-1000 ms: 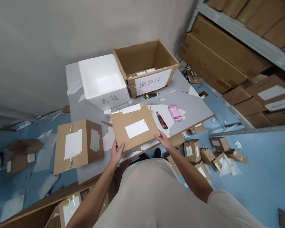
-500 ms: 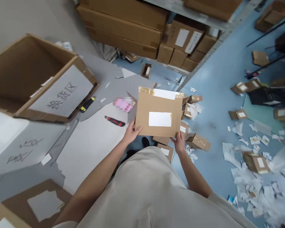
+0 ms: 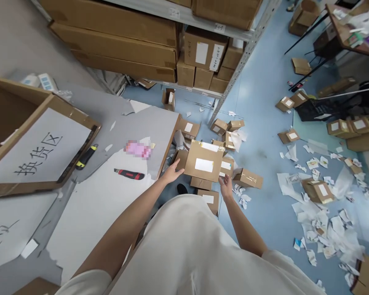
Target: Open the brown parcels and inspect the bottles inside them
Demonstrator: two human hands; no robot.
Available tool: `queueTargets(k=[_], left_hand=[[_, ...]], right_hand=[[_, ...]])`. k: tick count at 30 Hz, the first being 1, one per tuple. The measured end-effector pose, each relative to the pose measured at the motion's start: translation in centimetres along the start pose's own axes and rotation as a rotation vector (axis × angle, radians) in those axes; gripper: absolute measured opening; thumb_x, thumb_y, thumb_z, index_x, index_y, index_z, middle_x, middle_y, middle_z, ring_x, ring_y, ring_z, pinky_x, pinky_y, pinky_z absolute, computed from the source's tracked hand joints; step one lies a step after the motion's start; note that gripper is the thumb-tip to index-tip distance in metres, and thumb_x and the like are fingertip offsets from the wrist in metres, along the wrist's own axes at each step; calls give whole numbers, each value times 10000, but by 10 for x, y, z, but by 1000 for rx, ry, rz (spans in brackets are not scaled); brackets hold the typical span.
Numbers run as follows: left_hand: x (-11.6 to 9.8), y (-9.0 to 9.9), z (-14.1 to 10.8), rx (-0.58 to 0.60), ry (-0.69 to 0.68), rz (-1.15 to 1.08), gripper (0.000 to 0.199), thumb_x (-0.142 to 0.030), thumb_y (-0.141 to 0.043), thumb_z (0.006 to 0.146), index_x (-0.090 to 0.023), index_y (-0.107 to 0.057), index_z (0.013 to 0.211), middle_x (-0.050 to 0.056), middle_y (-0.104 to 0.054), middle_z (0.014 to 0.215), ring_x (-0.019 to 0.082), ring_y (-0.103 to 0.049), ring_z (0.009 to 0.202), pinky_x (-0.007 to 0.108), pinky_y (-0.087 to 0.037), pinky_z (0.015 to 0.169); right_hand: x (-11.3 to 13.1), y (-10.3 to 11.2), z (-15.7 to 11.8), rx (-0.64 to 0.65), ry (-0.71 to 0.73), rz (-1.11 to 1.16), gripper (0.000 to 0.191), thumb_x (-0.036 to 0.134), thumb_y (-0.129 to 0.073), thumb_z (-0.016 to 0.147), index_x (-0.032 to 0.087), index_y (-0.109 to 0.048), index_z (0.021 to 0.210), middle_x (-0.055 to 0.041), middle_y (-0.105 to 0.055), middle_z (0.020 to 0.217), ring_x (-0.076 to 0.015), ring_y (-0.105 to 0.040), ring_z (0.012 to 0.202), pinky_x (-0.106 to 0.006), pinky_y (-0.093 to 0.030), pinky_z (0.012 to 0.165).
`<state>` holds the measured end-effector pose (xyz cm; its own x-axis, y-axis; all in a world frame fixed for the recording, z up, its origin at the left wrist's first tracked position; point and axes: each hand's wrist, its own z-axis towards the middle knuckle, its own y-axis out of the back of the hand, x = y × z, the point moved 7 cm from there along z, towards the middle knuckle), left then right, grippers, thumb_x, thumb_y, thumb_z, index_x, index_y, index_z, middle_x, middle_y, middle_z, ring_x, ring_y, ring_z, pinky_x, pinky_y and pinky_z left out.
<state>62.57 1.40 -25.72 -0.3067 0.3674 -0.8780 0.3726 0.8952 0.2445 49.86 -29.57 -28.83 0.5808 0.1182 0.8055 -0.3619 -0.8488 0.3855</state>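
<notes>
A flat cardboard box (image 3: 189, 164) with a white label and a taped edge lies between and below my hands, over a pile of boxes by the table's edge. Whether it rests on the pile or is in the air, I cannot tell. My left hand (image 3: 173, 172) is open at its left side, fingers stretched and apart from it. My right hand (image 3: 226, 187) is open near its lower right corner, fingers spread and holding nothing. On the table to the left lie a red and black box cutter (image 3: 129, 174) and a blurred pink item (image 3: 138, 149).
A large open carton (image 3: 43, 151) with a written sheet stands on the grey table (image 3: 104, 106), beside a yellow and black cutter (image 3: 86, 157). A metal shelf post (image 3: 242, 57) rises ahead. Boxes and torn paper (image 3: 329, 229) litter the blue floor.
Both hands have let go of the cardboard box, which has dropped away from me toward the pile. The view has shifted, so the table and shelf appear farther left.
</notes>
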Motion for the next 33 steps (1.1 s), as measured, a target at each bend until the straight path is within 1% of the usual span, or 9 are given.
queueTargets(k=[3,7,11,15,19,24,28,31,33], left_hand=[[9,17,-23,-50,34,-31,748,-452,-675,713,-160,-436,1358,176,-439,1423,294,-432,1307,444,-339,1089],[18,61,-84,-253,59,-88,652,-458,-659,731,-151,-511,1287,166,-599,1248,272,-588,1138,434,-448,995],[40,110,-186,-623,163,-85,572,-471,-580,792,-178,-514,1279,119,-649,1133,200,-668,879,356,-526,817],[77,128,-314,-997,348,-110,535,-466,-553,799,-166,-541,1242,62,-690,890,158,-632,648,310,-514,682],[122,108,-444,-1380,524,-225,529,-477,-579,763,-129,-588,1162,81,-683,850,190,-632,697,329,-506,702],[185,62,-561,-1841,642,-732,634,-536,-629,713,-100,-550,1166,129,-662,975,214,-663,828,322,-513,734],[219,53,-602,-2027,558,-1226,751,-612,-497,812,-256,-234,1419,146,-445,1380,194,-650,1001,281,-530,719],[230,66,-614,-1994,446,-1438,774,-737,-290,826,-356,-64,1461,136,-207,1528,250,-576,1151,346,-545,752],[233,79,-619,-1949,322,-1517,794,-789,-172,798,-382,-36,1466,130,-194,1538,285,-538,1193,421,-535,789]], right_hand=[[20,-37,6,190,100,-119,570,456,-532,761,164,-477,1248,-193,-548,1280,-283,-595,1101,-431,-491,887],[69,-117,6,562,272,-269,348,407,-578,731,191,-617,1002,-118,-692,987,-238,-674,848,-405,-540,765],[126,-210,-13,923,485,-430,271,362,-614,711,213,-631,937,-78,-705,943,-217,-669,856,-394,-528,813],[167,-312,-72,1205,707,-577,314,365,-582,744,192,-617,1005,-109,-692,997,-235,-659,904,-425,-502,857],[183,-402,-190,1425,969,-716,337,339,-546,792,184,-605,1084,-122,-679,1063,-211,-667,838,-401,-501,841],[170,-474,-395,1768,1417,-914,307,249,-561,814,191,-623,1109,-116,-682,1075,-215,-667,837,-381,-496,835],[154,-534,-542,1894,1538,-928,393,329,-617,813,199,-605,1184,-116,-675,1091,-267,-640,966,-417,-472,887],[137,-571,-628,1963,1584,-825,650,477,-596,817,187,-433,1375,-131,-517,1349,-304,-484,1232,-471,-376,1024],[119,-586,-669,2042,1594,-804,794,582,-579,792,186,-335,1435,-127,-405,1443,-319,-365,1330,-500,-299,1083]])
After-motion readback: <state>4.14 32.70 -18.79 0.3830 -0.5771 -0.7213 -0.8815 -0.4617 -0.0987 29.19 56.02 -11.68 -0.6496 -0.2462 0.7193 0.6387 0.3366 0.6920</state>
